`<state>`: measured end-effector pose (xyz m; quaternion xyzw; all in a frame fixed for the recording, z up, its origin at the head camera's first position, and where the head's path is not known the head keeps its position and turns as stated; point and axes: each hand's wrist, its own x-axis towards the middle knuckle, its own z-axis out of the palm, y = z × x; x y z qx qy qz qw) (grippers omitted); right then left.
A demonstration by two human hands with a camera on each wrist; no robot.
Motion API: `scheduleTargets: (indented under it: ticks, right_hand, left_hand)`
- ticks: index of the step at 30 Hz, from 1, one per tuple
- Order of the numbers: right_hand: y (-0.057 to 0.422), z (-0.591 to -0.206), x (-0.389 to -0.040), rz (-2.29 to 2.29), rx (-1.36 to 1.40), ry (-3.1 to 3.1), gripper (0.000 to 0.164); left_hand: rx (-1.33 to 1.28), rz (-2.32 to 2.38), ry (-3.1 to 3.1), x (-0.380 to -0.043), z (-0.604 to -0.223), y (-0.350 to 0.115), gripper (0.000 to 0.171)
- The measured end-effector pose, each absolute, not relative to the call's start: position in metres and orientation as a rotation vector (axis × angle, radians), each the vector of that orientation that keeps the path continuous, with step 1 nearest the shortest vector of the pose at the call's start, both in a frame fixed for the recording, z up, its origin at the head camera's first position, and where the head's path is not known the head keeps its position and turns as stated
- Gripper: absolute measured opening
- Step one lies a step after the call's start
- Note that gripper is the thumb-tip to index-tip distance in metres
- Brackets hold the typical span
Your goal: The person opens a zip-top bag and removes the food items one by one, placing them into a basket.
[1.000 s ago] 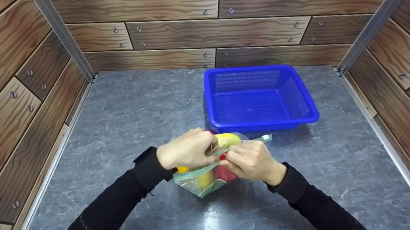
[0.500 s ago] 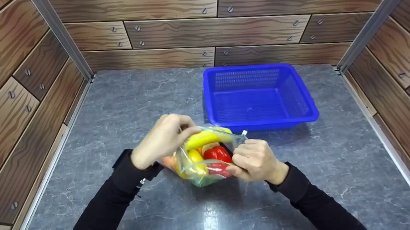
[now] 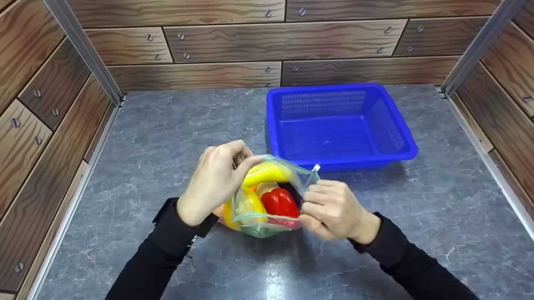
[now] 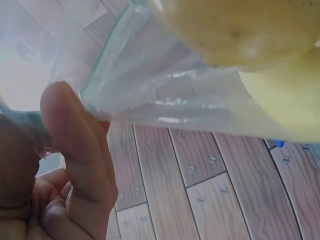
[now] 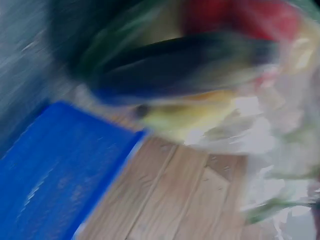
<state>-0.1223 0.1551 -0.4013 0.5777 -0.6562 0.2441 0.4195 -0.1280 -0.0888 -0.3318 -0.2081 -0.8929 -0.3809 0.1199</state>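
Observation:
A clear zip bag [image 3: 260,232] with a green-edged mouth and a white slider [image 3: 316,167] stands in front of the blue basket, its mouth spread wide. Inside show a yellow banana [image 3: 266,173], a shiny red bell pepper [image 3: 279,203] and other yellow produce. My left hand [image 3: 218,177] pinches the bag's rim at the far left between thumb and fingers. On the other side, my right hand [image 3: 334,208] grips the bag's right edge in curled fingers. A rounded, speckled yellow-brown item [image 4: 240,35] presses against the plastic in the left wrist view. The blurred right wrist view has a long dark item [image 5: 175,67].
Just behind the bag is a blue plastic basket [image 3: 343,159] with slotted walls and nothing in it. A grey marbled tabletop [image 3: 179,127] lies beneath everything. Wood-patterned panels [image 3: 225,44] wall in the back and both sides.
My left hand has moved left and up, away from the right hand, pulling the bag's mouth apart. The produce inside has come into view, and the right hand has stayed nearly in place.

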Motion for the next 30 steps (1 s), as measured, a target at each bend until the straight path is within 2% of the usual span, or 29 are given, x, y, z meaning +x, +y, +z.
scheduleTargets:
  ticks: [7,14,22,30]
  right_hand:
    - [0.139,-0.375,-0.111,0.923,1.406,-2.013,0.008]
    - [0.113,-0.361,-0.122,0.813,1.300,-2.539,0.028]
    - [0.093,-0.374,-0.137,0.740,1.555,-2.773,0.040]
    - [0.085,-0.390,-0.138,0.968,1.632,-2.838,0.037]
  left_hand:
    - [-0.649,-1.124,-2.556,-0.131,-0.332,-0.081,0.021]
    - [-0.622,-1.101,-2.561,-0.133,-0.332,-0.081,0.024]
    - [-0.611,-1.128,-2.558,-0.134,-0.335,-0.082,0.023]
    - [-0.616,-1.123,-2.600,-0.131,-0.339,-0.084,0.023]
